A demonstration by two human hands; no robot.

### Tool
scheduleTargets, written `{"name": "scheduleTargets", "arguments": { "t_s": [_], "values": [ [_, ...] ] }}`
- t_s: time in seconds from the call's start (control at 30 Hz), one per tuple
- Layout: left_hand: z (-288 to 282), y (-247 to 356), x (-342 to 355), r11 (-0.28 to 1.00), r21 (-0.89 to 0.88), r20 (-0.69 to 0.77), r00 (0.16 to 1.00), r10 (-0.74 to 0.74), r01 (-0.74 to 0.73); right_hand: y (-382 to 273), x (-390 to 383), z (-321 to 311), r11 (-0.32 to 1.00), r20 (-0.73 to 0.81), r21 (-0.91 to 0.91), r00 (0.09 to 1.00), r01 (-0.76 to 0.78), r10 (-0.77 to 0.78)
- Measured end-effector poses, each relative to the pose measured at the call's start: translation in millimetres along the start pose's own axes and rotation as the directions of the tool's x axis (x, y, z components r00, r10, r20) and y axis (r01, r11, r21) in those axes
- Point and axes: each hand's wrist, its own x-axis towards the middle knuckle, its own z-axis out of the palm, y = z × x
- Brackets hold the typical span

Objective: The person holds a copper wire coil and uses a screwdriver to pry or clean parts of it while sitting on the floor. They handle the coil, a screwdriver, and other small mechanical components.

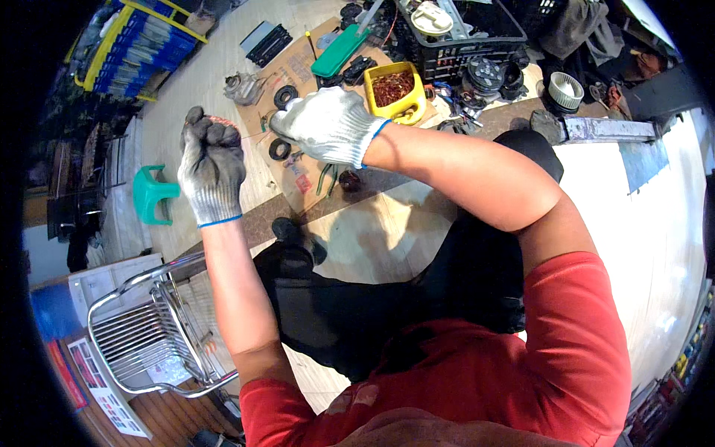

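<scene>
My left hand, in a white knitted glove with dark grey fingers, is raised with its fingers curled closed. A reddish-orange strand, like copper wire, runs along its fingers. To its right, my right hand, gloved too, reaches over the cardboard with fingers drawn together; what they hold is hidden. Two black rings lie close to its fingertips. Green-handled pliers and a dark reddish round part are just below it. Beside its wrist stands a yellow container of copper-coloured scraps.
A metal motor housing and a long green object lie farther back. Behind them is a black crate of parts. A white fan wheel stands at right. On the left are a green stool and a metal chair.
</scene>
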Motion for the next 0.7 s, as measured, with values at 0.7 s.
{"name": "scheduleTargets", "arguments": {
  "t_s": [0.7],
  "values": [
    [-41,84,0,0.978,-0.143,-0.113,0.984,0.136,-0.151,43,-12,8,0.984,0.126,-0.126,0.982,-0.125,0.141]
  ]
}}
